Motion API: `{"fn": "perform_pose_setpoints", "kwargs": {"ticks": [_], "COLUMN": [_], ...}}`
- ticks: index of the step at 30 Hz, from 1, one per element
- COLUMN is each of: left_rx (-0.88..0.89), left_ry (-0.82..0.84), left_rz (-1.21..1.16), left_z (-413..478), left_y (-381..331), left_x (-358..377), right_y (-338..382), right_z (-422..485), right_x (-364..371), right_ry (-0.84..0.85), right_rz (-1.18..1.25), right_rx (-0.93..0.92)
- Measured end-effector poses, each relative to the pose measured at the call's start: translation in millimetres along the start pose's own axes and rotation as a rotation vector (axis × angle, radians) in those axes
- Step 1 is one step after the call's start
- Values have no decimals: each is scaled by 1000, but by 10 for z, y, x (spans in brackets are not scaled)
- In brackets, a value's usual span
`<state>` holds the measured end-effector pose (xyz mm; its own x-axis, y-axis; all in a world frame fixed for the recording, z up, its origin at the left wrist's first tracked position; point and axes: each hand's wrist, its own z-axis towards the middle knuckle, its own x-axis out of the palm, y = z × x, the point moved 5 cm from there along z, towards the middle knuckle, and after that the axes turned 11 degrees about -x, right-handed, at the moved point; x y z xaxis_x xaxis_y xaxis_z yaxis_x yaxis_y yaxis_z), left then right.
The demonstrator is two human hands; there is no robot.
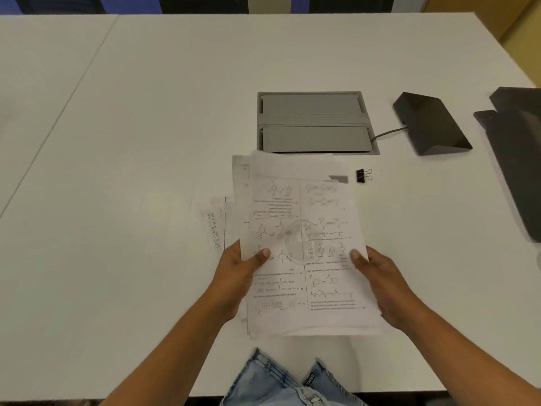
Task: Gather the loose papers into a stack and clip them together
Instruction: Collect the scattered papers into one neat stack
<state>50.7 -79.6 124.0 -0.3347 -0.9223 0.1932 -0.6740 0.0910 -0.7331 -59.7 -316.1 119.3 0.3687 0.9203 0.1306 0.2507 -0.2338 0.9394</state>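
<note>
A stack of printed papers (pixel 304 230) with chemistry diagrams is held above the white table (pixel 140 142), its sheets not fully squared. My left hand (pixel 237 276) grips the stack's left edge, thumb on top. My right hand (pixel 383 288) grips the right edge the same way. A few more loose sheets (pixel 215 227) lie on the table, partly hidden under the stack's left side. A black binder clip (pixel 364 175) rests on the table just right of the stack's far corner, apart from both hands.
A grey cable hatch (pixel 313 121) is set into the table behind the papers. A black wedge-shaped device (pixel 430 124) with a cable sits to its right. Dark flat items (pixel 518 148) lie at the right edge. The table's near edge is close to my lap.
</note>
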Motion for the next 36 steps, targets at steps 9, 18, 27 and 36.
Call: {"fn": "perform_pose_setpoints", "kwargs": {"ticks": [9, 18, 27, 36], "left_rx": [417, 413, 365, 194], "left_ry": [-154, -184, -82, -105], "left_rz": [228, 178, 131, 273], "left_z": [86, 314, 365, 590], "left_y": [-433, -313, -336, 149], "left_x": [197, 164, 168, 262], "right_y": [521, 430, 270, -177], "right_z": [306, 412, 393, 433], "right_x": [125, 210, 47, 33], "right_ry": [-131, -36, 26, 61], "right_rz": [-165, -259, -302, -401], "right_rx": [-376, -406, -357, -194]}}
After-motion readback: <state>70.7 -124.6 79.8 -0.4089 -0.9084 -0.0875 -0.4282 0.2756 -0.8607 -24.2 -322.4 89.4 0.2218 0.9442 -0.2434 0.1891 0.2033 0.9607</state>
